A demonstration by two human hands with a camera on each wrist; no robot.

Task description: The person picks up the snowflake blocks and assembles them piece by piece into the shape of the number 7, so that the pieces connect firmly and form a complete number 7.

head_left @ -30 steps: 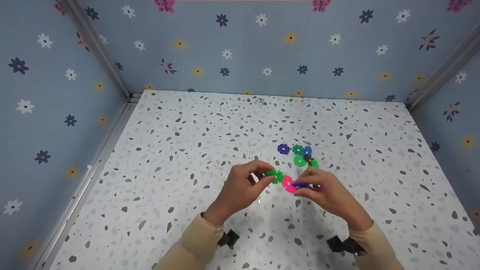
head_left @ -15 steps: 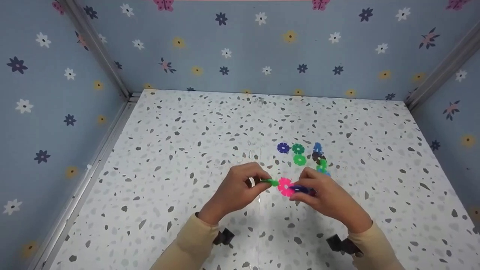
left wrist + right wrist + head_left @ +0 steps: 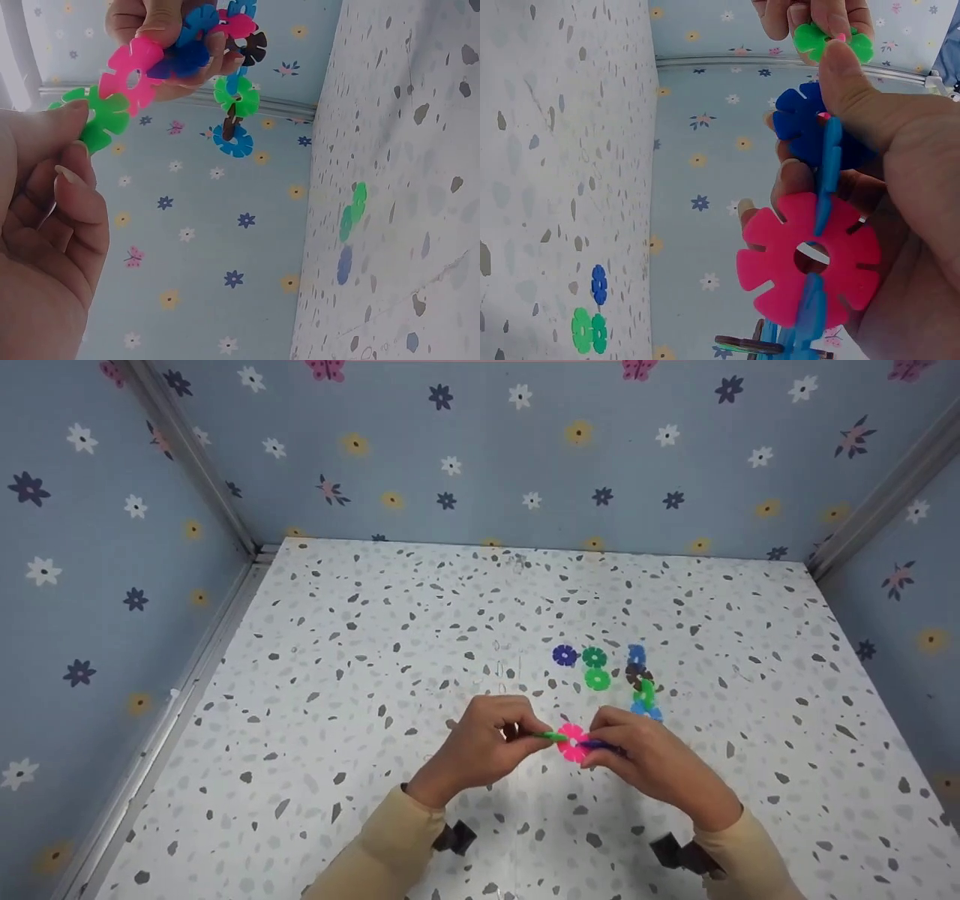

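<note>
My left hand (image 3: 487, 739) pinches a green slotted flower-shaped disc (image 3: 105, 120) between thumb and fingers. Its rim meets a pink flower disc (image 3: 571, 744); whether their slots interlock I cannot tell. The right hand (image 3: 660, 757) grips a dark blue disc (image 3: 799, 124) joined to that pink one. From there a chain of linked discs hangs below the right hand, with another pink disc (image 3: 780, 240), a green disc (image 3: 237, 96) and a blue end disc (image 3: 232, 141). Fingers hide part of the chain.
Loose on the speckled white table (image 3: 375, 660) lie a dark blue disc (image 3: 565, 655), a teal-green disc (image 3: 594, 657) and a bright green disc (image 3: 598, 679), beyond the hands. Flower-patterned panels (image 3: 480, 450) wall the back and sides.
The left hand has turned its green disc from face-on to edge-on and brought it against the pink disc. The chain's hanging end has swung rightward into fuller view beyond the right hand.
</note>
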